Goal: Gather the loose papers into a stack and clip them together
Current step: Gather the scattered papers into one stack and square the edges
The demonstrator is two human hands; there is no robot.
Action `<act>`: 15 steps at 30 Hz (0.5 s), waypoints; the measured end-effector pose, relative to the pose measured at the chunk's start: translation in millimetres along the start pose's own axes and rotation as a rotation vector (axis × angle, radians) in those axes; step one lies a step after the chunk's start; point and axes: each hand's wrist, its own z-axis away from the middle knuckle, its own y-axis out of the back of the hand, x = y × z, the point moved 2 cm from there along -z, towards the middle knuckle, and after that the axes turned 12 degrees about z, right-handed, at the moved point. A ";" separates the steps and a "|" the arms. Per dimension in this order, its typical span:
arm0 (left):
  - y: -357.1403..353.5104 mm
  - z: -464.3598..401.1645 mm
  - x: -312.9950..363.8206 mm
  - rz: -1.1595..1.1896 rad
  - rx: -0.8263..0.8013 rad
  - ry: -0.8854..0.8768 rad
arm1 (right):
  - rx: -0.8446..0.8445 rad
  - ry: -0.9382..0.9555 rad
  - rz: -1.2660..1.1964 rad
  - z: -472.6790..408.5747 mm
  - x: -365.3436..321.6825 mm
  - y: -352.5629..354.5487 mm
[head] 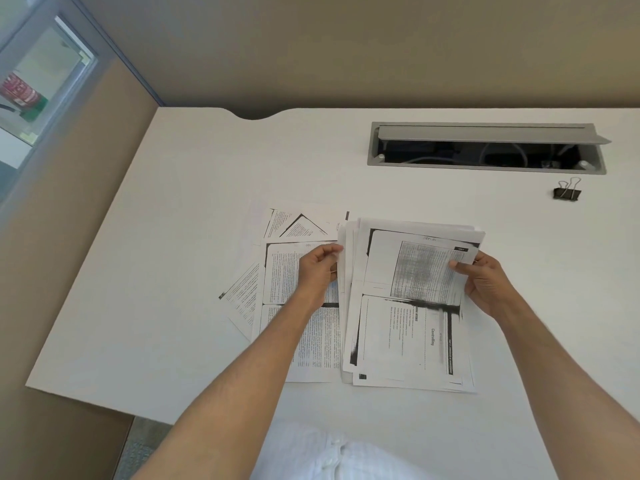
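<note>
Uneven paper stack (pixel 408 306); loose sheets (pixel 294 299) left; binder clip (pixel 567 192) apart.

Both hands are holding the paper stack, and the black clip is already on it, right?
Not quite. The head view shows both hands, left and right, holding the stack, but the clip still lies on the desk, apart from the papers.

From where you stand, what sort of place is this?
Probably an office workstation: a white desk with a grey cable hatch open over wiring, tan partition panels around it, and photocopied paper sheets beside a black binder clip.
</note>
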 end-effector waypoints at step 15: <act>2.8 7.2 -2.3 0.036 -0.049 0.088 | -0.014 0.023 -0.012 4.0 -3.5 -6.1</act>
